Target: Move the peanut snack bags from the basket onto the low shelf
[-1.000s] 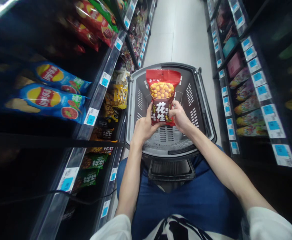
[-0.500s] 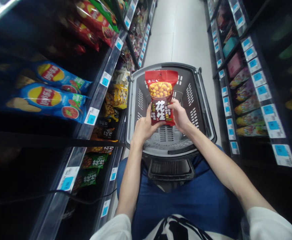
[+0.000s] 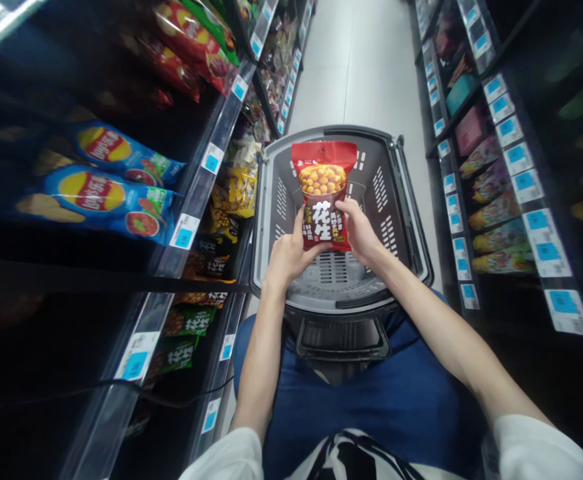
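Observation:
A red bag of coated peanuts point(image 3: 324, 180) is held over the grey shopping basket point(image 3: 266, 253), its printed front facing up toward me. My left hand point(image 3: 291, 252) grips the bag's lower left corner, thumb along the bottom edge. On the lower right side, my right hand point(image 3: 360, 230) holds the bag with the thumb on the front; its other fingers are mostly hidden behind the bag. Slotted walls and floor of the basket show around the bag.
Shelves flank the narrow aisle point(image 3: 348, 67). On the left lie blue chip bags point(image 3: 96, 193), red chip bags point(image 3: 196, 47) and green peanut bags point(image 3: 188, 320). Snack packs point(image 3: 501, 240) fill part of the right shelf. A black cable point(image 3: 171, 403) crosses the lower left.
My right thumb has shifted slightly on the front of the bag. Both hands keep their hold, and the view has moved very slightly.

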`<state>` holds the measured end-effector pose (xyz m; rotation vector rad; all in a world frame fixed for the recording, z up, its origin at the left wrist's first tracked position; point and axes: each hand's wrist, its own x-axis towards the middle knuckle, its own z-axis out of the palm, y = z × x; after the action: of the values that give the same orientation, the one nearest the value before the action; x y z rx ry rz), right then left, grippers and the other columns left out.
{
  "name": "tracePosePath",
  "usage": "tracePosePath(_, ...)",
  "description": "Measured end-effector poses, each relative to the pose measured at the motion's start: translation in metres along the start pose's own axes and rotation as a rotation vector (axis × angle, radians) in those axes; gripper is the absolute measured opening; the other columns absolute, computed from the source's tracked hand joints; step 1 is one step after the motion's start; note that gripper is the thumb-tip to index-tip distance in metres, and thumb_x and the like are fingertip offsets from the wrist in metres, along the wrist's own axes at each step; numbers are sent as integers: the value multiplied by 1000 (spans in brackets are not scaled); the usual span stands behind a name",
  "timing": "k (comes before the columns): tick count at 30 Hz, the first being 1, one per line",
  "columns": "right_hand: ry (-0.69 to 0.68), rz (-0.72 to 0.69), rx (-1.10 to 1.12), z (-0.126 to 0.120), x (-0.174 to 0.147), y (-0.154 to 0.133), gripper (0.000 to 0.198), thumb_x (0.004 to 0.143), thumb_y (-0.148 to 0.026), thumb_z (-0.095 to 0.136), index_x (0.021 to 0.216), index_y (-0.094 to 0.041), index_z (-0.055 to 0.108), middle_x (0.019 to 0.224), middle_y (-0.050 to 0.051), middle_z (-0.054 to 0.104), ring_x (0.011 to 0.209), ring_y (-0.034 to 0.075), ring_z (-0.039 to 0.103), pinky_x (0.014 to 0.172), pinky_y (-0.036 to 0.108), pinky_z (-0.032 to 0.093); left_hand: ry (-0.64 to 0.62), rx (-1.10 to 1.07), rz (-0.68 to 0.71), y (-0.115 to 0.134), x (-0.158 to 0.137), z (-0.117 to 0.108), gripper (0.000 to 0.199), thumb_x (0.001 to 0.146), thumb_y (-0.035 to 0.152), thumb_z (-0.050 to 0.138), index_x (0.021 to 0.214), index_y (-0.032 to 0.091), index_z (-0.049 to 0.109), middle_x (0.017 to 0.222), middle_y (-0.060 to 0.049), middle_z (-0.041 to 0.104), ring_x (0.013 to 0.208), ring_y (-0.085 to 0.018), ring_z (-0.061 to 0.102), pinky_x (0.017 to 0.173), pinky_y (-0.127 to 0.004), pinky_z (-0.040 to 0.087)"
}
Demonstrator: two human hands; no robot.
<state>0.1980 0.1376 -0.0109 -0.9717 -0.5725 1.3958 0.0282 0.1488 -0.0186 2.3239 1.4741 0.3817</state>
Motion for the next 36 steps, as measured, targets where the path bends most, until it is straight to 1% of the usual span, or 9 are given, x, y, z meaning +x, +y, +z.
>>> tracePosePath(7,21,9,15,0,0,0,49,69,-48,78,105,-24,55,105,0,65,104,22,63,103,42,51,-20,12,-13,2,0,-2,102,89,67,63,163,14,18,101,-19,74,91,-35,73,78,-40,54)
tracePosePath(13,20,17,12,1,-1,-1,51,68,-49,78,104,-24,54,102,-1,65,103,22,63,103,43,52,-26,3,-20,4,0,-4,105,87,69,64,163,14,18,101,-19,74,94,-35,73,79,-40,54)
tracePosePath(18,16,13,-12,1,-1,-2,49,70,-50,76,105,-25,52,104,0,66,106,23,62,101,43,52,-18,2,-19,5,0,-4,103,87,67,65,163,15,19,102,-19,74,94,-34,73,79,-39,55)
tracePosePath(21,5,11,-26,1,-1,-2,48,71,-51,74,105,-25,51,106,0,65,107,24,62,101,44,52,-15,-3,-13,4,0,-4,104,87,68,65,163,14,20,100,-19,74,92,-34,74,78,-40,55)
tracePosePath(25,1,16,-31,1,-2,-3,47,71,-51,73,104,-25,51,107,0,65,108,24,62,101,44,52,-4,-10,-12,4,-1,-4,103,87,68,65,163,13,21,96,-17,74,89,-32,74,77,-38,55)
tracePosePath(30,-1,17,-1,1,-1,-2,47,70,-50,75,103,-24,51,105,0,66,105,24,63,100,44,53,-21,-1,-28,5,-1,-4,104,87,68,65,162,12,21,96,-18,74,89,-33,73,77,-39,55)
tracePosePath(33,-8,26,21,0,-1,-2,49,69,-51,76,103,-24,53,105,0,67,105,24,64,101,45,53,-12,-13,-27,5,-1,-4,104,86,69,66,162,13,23,99,-18,74,90,-34,74,77,-39,55)
tracePosePath(36,-39,11,10,-1,-1,-1,49,73,-58,76,103,-25,55,107,1,67,110,24,63,101,46,54,61,-57,6,3,-1,-4,107,81,68,72,161,15,26,109,-17,74,91,-32,74,76,-36,56)
